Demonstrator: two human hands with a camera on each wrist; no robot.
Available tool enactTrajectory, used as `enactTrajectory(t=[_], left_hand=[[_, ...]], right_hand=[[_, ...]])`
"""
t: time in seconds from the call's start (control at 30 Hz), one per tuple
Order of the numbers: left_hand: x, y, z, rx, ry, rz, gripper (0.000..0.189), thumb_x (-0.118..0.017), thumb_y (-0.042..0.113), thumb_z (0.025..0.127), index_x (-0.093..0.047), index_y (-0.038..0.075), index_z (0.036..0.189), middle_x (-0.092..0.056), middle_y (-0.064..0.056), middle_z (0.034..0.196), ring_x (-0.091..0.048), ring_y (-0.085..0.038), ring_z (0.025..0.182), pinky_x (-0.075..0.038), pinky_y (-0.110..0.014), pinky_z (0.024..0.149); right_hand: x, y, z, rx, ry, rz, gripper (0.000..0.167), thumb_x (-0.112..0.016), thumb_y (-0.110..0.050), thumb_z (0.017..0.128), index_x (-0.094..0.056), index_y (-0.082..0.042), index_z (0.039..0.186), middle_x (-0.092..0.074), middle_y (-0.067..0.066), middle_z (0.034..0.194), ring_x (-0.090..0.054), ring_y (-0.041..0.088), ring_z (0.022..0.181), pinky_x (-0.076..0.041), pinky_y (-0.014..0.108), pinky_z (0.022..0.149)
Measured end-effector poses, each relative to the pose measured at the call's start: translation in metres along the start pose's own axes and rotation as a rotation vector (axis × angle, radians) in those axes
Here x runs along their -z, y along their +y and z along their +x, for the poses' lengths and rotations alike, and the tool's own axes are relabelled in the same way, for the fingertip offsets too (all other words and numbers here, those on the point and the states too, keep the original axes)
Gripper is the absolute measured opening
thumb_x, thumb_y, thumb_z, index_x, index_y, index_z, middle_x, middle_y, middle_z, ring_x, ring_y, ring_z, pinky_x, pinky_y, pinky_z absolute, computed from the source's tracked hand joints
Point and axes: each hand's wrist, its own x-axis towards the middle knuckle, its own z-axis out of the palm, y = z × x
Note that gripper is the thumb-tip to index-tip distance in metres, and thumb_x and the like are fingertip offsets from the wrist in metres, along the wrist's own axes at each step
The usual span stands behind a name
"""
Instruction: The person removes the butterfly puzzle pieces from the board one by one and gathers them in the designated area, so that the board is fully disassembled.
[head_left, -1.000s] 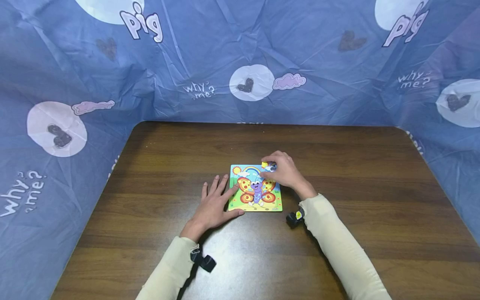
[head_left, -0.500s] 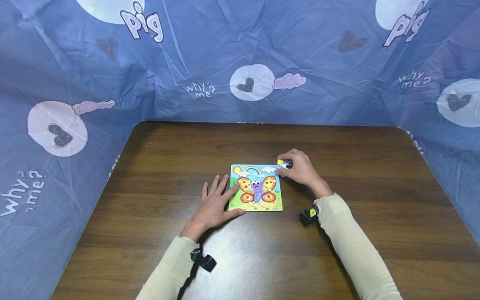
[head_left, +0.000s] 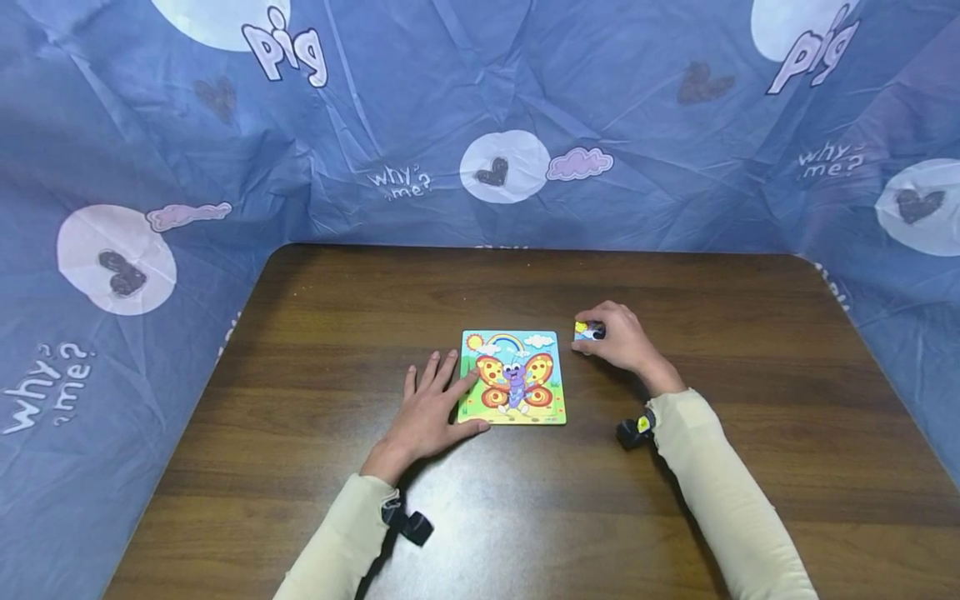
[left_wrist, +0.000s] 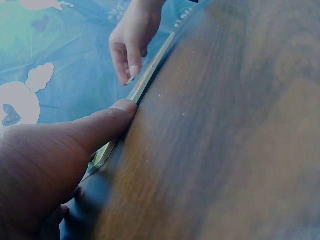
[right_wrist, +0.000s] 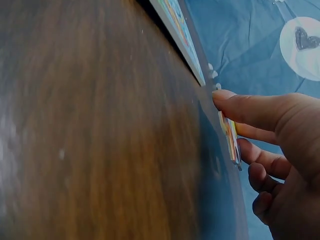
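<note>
A square butterfly picture puzzle (head_left: 517, 379) lies flat on the table in the head view. My left hand (head_left: 423, 421) rests at its left side with fingers spread; the index finger lies over the left edge and the thumb touches the lower left corner. To the right of the board, my right hand (head_left: 622, 337) pinches a small, flat, colourful puzzle piece (head_left: 587, 332) between thumb and fingers. In the right wrist view this puzzle piece (right_wrist: 230, 140) is seen edge-on, and whether it is one layer or stacked ones is hard to tell. My fingers partly hide it.
The brown wooden table (head_left: 300, 400) extends on all sides of the board. A blue printed cloth (head_left: 420, 92) hangs behind it and at both sides. A small black wrist camera (head_left: 636, 431) sits on the right sleeve, another wrist camera (head_left: 408, 523) on the left.
My right hand has moved right with the puzzle piece, from over the board's upper right corner to beside the board. The upper right of the picture is now uncovered. My left hand stays put.
</note>
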Motion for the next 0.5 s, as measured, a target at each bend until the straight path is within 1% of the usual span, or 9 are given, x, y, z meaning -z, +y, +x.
enactTrajectory(t=[0.2, 0.5], left_hand=[[-0.0003, -0.0002, -0.0003, 0.0, 0.003, -0.004, 0.081, -0.065, 0.062, 0.087, -0.039, 0.025, 0.155, -0.016, -0.014, 0.169, -0.006, -0.039, 0.158, -0.004, -0.066, 0.123], [-0.0015, -0.0006, 0.0003, -0.001, 0.01, -0.011, 0.081, -0.066, 0.062, 0.087, -0.041, 0.025, 0.154, -0.017, -0.014, 0.169, -0.007, -0.039, 0.158, -0.004, -0.066, 0.123]], right_hand=[[0.0019, 0.0054, -0.0008, -0.027, -0.037, -0.006, 0.049, -0.082, -0.02, 0.081, -0.068, 0.0, 0.124, -0.064, 0.024, 0.122, -0.056, 0.039, 0.115, -0.038, 0.054, 0.105], [0.002, 0.0099, -0.0011, -0.015, -0.053, -0.028, 0.049, -0.081, -0.017, 0.082, -0.067, 0.0, 0.126, -0.063, 0.026, 0.124, -0.055, 0.04, 0.116, -0.038, 0.054, 0.104]])
